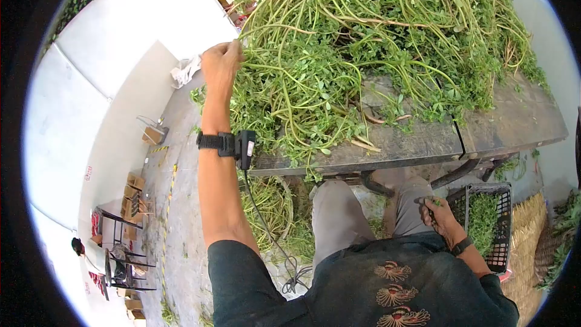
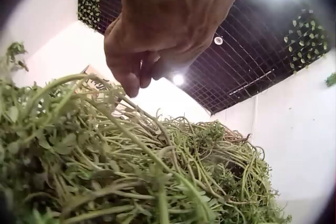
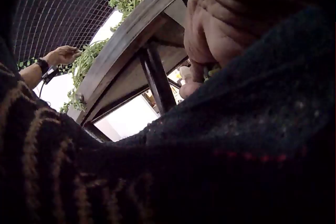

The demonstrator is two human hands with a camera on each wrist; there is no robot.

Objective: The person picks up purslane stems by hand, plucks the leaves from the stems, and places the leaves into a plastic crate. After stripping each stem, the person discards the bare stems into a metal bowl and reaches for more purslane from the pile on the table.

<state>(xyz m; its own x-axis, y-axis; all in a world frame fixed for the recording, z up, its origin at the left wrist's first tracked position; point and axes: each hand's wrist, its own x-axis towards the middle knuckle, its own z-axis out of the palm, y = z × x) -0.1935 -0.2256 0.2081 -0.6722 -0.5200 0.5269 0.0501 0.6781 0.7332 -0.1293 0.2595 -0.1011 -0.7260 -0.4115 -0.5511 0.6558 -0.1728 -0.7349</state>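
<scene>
A tall heap of leafy green stems [image 1: 339,48], which looks like purslane, covers much of the dark table. At the heap's left edge is my left hand [image 1: 221,63], its fingers bent and their tips pinching at a stem. In the left wrist view, the left hand [image 2: 163,35] comes down from above, its fingertips right at the upper stems [image 2: 131,108]. Low by my right thigh, my right hand [image 1: 440,215] holds small green sprigs [image 1: 437,203] in curled fingers. The right wrist view shows a bit of green between the fingers of the right hand [image 3: 215,40], partly hidden by dark cloth.
The wooden table's front edge [image 1: 357,160] runs before my knees. A black plastic crate [image 1: 505,218] with green sprigs stands at my right, beside a straw mat [image 1: 525,236]. More stems [image 1: 269,209] lie under the table. A cable [image 1: 263,224] hangs from my left wrist.
</scene>
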